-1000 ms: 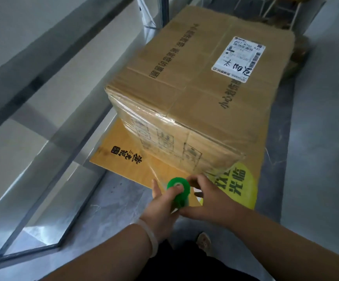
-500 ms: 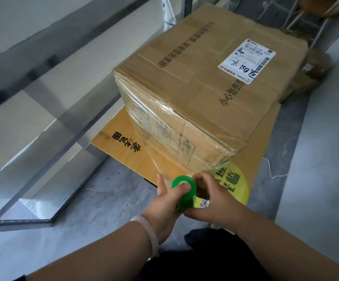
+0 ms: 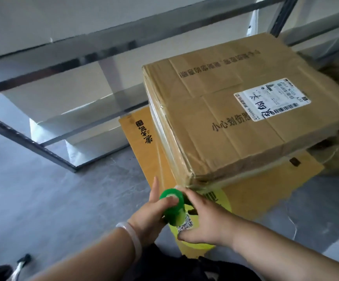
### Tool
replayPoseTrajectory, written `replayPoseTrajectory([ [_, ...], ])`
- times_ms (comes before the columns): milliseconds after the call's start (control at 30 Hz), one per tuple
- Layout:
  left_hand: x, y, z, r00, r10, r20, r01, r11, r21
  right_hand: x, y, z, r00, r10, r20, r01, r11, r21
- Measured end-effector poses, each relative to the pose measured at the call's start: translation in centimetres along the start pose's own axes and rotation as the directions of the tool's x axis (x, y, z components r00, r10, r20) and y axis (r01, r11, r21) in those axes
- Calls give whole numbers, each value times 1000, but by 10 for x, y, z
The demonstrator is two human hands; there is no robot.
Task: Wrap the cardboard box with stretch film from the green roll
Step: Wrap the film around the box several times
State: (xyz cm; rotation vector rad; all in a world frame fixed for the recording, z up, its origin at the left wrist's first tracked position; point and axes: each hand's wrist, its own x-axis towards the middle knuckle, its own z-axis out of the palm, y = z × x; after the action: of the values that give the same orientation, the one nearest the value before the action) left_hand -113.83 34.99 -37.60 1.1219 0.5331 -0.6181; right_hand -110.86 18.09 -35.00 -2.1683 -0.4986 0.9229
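Left grip [image 3: 149,212] and right grip [image 3: 204,220] both clasp the green roll [image 3: 171,207], just beside the near bottom corner of the cardboard box [image 3: 235,128]. It has travelled along the filmed side; the stretch film [image 3: 162,151] likely turns onto the next face.

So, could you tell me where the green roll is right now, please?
In the head view the green roll sits low and centre, held between the left hand and right hand, just off the near bottom corner of the box.
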Motion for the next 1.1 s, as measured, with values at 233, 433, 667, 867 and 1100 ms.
replayPoseTrajectory([
  [233,-10,-32,26,996,-37,-82,26,991,-130,-11,7,-15,995,-69,72,83,975,-207],
  [433,-11,-43,40,999,-28,-19,24,978,-206,-18,23,-6,999,-27,-35,20,983,-184],
  [667,-21,-48,65,998,47,-40,-56,962,-266,-31,35,-11,971,-215,-108,204,973,-110],
  [867,-14,-58,88,995,84,-57,-98,937,-336,-28,50,-43,961,-258,96,267,958,-102],
  [1100,13,-68,165,959,121,-256,-241,825,-511,-26,90,-107,859,-422,289,485,852,-197],
])
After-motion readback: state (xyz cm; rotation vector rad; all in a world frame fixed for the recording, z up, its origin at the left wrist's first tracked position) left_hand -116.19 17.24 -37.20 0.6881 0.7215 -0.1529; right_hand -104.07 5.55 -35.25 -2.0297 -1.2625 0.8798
